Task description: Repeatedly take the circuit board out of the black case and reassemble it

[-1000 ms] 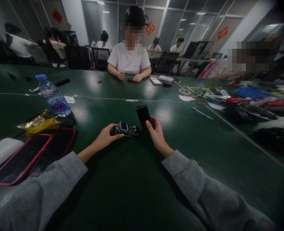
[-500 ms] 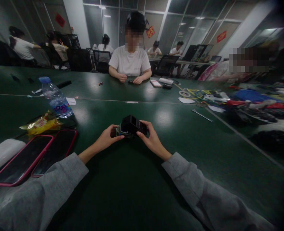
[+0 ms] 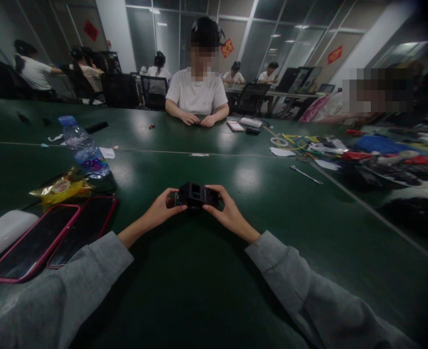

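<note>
Over the green table, both hands meet at a small black plastic housing (image 3: 199, 192) with a rectangular opening in its upper face. My right hand (image 3: 229, 209) is closed on its right end, thumb in front and fingers behind. On the left, my left hand (image 3: 162, 206) grips the edge of a small circuit board (image 3: 178, 199) between thumb and fingers. The housing lies over most of the board, so only the board's left end shows. Whether the two parts are fully seated together I cannot tell.
To the left are two red-edged phones (image 3: 36, 242), a white device (image 3: 7, 235), a yellow snack packet (image 3: 61, 188) and a water bottle (image 3: 85, 148). A wrench (image 3: 306, 174) and tangled cables (image 3: 297, 141) lie right. A person (image 3: 197, 92) sits opposite.
My right hand has lowered and levelled the black housing over the circuit board, covering more of it. My left hand has stayed in place. The person opposite has brought their hands together.
</note>
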The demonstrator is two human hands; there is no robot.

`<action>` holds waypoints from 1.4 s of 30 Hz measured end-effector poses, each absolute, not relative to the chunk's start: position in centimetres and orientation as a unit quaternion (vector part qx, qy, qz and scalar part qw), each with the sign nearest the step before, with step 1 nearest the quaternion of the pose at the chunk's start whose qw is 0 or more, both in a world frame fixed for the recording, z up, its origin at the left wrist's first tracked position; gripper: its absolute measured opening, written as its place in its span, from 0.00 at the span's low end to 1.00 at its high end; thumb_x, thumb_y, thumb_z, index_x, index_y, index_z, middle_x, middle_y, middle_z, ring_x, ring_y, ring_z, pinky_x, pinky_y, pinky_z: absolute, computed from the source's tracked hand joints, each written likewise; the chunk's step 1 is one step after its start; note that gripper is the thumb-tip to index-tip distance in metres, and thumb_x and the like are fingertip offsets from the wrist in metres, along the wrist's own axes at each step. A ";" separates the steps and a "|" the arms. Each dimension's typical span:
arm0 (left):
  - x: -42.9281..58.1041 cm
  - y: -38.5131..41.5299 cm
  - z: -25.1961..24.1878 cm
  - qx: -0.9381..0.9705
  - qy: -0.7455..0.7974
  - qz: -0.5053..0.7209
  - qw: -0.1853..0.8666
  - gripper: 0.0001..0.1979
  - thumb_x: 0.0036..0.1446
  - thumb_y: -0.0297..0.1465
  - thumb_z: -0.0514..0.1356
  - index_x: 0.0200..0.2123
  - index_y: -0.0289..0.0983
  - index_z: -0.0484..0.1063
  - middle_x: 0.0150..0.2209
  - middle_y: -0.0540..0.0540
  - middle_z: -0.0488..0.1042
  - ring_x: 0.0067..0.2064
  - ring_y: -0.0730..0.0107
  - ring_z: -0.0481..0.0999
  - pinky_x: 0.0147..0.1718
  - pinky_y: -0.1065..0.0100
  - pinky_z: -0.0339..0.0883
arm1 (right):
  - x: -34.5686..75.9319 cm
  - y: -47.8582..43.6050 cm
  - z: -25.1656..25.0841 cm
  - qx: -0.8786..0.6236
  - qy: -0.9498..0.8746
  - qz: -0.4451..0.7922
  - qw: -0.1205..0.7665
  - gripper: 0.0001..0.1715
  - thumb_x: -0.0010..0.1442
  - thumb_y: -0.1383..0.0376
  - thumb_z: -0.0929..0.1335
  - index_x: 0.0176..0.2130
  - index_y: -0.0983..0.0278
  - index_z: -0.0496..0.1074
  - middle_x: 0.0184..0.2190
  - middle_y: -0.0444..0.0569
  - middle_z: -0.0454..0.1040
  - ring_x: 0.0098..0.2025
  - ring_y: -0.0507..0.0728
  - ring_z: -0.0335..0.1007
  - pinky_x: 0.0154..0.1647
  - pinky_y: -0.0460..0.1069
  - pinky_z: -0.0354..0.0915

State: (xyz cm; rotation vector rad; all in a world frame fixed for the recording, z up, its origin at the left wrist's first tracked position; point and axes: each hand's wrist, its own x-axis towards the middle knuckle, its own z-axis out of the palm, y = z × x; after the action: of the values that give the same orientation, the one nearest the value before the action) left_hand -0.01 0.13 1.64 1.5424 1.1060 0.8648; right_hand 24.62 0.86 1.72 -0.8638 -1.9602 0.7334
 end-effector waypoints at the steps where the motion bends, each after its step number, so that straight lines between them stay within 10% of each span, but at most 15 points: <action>1: -0.1 0.1 1.7 0.638 0.455 0.360 0.506 0.26 0.52 0.36 0.65 0.53 0.37 0.62 0.49 0.41 0.74 0.49 0.59 0.76 0.50 0.52 0.68 | 24.6 0.9 1.8 -0.343 -0.786 0.294 0.423 0.26 0.59 0.61 0.70 0.55 0.56 0.61 0.52 0.51 0.66 0.55 0.62 0.64 0.56 0.60 0.63; 14: -0.2 0.2 2.7 0.602 0.409 0.349 0.591 0.41 0.44 0.29 0.70 0.61 0.42 0.57 0.57 0.37 0.67 0.58 0.53 0.68 0.58 0.46 0.57 | 24.5 1.2 1.2 -0.322 -0.808 0.263 0.419 0.26 0.56 0.65 0.71 0.53 0.57 0.63 0.50 0.52 0.68 0.53 0.61 0.66 0.55 0.61 0.64; 42: 0.7 -0.3 1.8 0.413 0.371 0.415 0.721 0.34 0.48 0.23 0.67 0.58 0.44 0.62 0.60 0.41 0.62 0.58 0.57 0.69 0.61 0.54 0.61 | 24.6 1.3 1.1 -0.340 -0.816 0.232 0.406 0.28 0.55 0.65 0.72 0.54 0.56 0.63 0.50 0.50 0.67 0.52 0.61 0.66 0.54 0.61 0.65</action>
State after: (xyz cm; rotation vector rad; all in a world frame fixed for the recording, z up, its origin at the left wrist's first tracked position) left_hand 0.72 -0.29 1.82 0.9137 0.8208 0.9165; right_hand 24.58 1.28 1.13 -0.8578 -2.0585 0.5844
